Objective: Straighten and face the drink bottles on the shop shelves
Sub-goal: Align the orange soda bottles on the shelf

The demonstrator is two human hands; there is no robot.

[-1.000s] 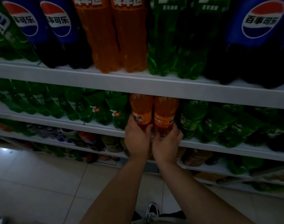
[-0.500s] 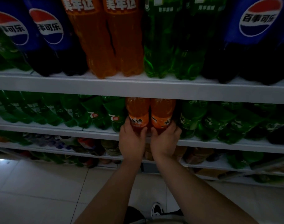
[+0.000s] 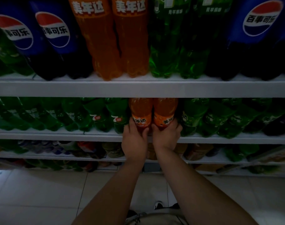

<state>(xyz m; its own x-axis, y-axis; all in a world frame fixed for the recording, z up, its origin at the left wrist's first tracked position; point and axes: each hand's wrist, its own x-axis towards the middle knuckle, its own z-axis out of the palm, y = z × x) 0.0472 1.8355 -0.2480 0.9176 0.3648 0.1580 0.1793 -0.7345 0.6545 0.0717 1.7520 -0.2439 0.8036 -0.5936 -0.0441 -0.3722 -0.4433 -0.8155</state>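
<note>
Dim shop aisle, pale tiled floor (image 3: 41,192) along the bottom of the frame. I see white shelves running full width.

- Top shelf (image 3: 203,88): large orange bottles (image 3: 112,38) at upper centre, blue cola bottles (image 3: 52,34) at upper left, all upright.
- Middle shelf (image 3: 57,135), centre of frame: left orange bottle (image 3: 140,111) and right orange bottle (image 3: 165,109) stand side by side, touching, between rows of green bottles (image 3: 98,114).
- Left hand (image 3: 135,142) grips the left orange bottle low down, fingers (image 3: 131,127) curled round it.
- Right hand (image 3: 166,138) grips the right orange bottle likewise, fingers (image 3: 176,126) wrapped round its right side.
- Left label text faces me; right label text sits off toward its right.
</note>
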